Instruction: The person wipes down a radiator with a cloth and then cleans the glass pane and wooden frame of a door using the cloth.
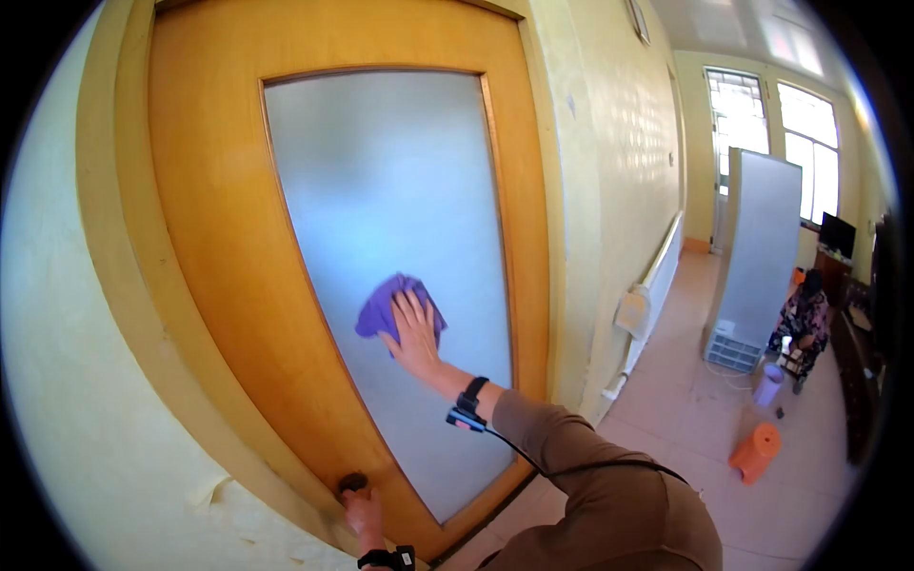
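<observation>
Right arm [609, 495] presses purple cloth [378, 309] within pane edges [500, 219].

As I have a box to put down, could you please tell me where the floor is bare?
Pink floor tiles show bare left of the tall grey appliance, and between the brown sleeve and orange plastic stool. It looks crowded around the lilac bucket, near the person.
</observation>
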{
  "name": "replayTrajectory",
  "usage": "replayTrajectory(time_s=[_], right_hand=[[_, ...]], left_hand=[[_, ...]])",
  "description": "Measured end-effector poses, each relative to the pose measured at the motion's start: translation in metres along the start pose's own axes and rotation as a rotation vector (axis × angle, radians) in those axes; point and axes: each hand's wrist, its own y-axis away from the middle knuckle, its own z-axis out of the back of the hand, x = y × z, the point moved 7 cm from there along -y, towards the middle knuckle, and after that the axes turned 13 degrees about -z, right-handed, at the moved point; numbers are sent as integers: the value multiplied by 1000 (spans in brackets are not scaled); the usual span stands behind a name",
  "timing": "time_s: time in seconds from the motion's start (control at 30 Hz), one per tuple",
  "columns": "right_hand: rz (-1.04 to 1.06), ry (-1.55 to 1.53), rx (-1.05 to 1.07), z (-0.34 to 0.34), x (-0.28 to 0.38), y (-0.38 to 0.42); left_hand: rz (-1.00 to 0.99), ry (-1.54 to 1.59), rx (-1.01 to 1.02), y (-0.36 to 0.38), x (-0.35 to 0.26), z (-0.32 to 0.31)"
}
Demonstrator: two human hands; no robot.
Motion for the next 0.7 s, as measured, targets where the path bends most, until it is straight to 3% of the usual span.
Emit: replayTrajectory(time_s=[0.17,0.27,0.3,0.37,0.47,0.7], right_hand=[[56,-79,-157,29,43,-92],[10,-160,-213,31,52,-102],[-5,-164,-242,26,45,-97],[12,-127,-176,15,35,-67],[116,-195,-91,1,14,-2],[111,-32,159,-20,-118,139]], left_hand=[[26,-10,13,7,-19,21],[48,-60,61,13,-7,10],[25,-62,-24,14,-11,15],[-17,-79,-93,15,-21,26],[51,-102,-39,16,-22,25],[162,-203,-38,22,-5,17]])
